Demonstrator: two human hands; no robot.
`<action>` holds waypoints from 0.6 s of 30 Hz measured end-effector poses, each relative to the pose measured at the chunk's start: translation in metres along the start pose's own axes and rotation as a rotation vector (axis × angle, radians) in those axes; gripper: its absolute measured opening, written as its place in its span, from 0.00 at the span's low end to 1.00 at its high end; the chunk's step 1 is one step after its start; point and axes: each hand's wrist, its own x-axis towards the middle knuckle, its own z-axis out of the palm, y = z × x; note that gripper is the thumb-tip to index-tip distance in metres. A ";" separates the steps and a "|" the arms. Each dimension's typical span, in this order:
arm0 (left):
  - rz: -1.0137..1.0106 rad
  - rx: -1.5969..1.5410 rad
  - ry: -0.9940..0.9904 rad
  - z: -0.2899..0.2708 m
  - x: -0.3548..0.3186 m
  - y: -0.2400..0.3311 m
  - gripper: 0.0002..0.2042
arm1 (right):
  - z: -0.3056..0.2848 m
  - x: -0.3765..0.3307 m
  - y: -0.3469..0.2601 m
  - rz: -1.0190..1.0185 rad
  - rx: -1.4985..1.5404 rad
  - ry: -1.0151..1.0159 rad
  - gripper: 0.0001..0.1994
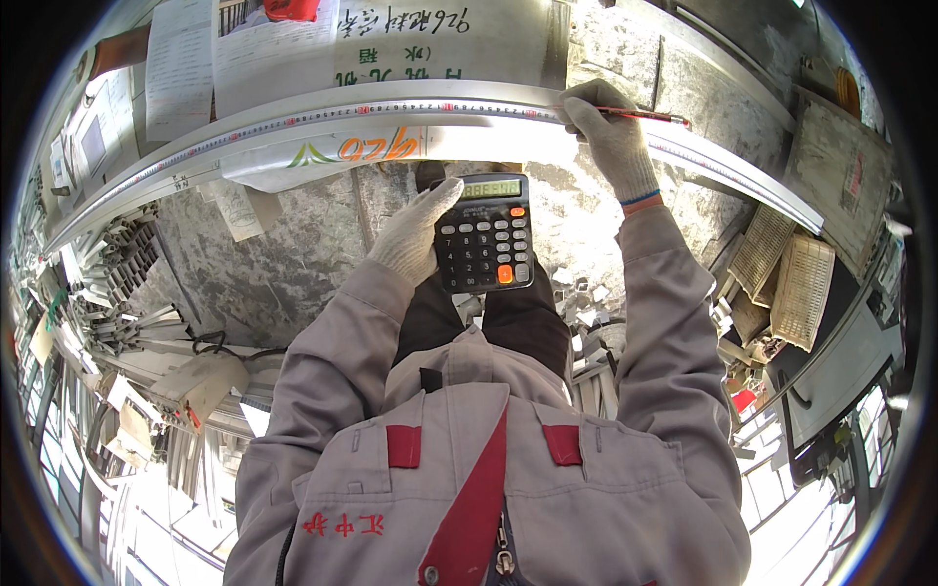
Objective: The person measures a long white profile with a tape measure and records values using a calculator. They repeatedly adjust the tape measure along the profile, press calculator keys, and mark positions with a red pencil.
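In my left hand [415, 237], which wears a whitish knit glove, is a black calculator [496, 237] with grey and orange keys. It is held face up before my waist, with the thumb near its lit display. My right hand [616, 146], also gloved, rests at the long pale metal rail [723, 174] beyond the calculator. A slim red and dark pen [653, 117] is gripped in it and points out to the right. Along the rail runs a white measuring scale [391, 109] with black and red marks. The right fingers cover a part of that scale.
Printed sheets [179, 73] and a white lettered panel [449, 49] lie behind the rail. Cut metal profiles [122, 259] are heaped at the left. Plastic baskets [803, 293] stand at the right, close to a worn board [838, 181]. Small offcuts [591, 303] lie near my legs.
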 end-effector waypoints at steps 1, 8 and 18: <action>-0.001 0.001 -0.010 0.001 0.000 0.000 0.19 | 0.000 0.000 0.000 0.009 -0.001 0.004 0.07; -0.020 0.051 -0.024 0.003 -0.003 0.002 0.20 | 0.015 0.005 0.003 -0.055 0.015 -0.052 0.07; -0.014 0.063 0.010 -0.003 -0.001 -0.002 0.22 | 0.033 0.006 -0.004 -0.101 -0.144 -0.036 0.07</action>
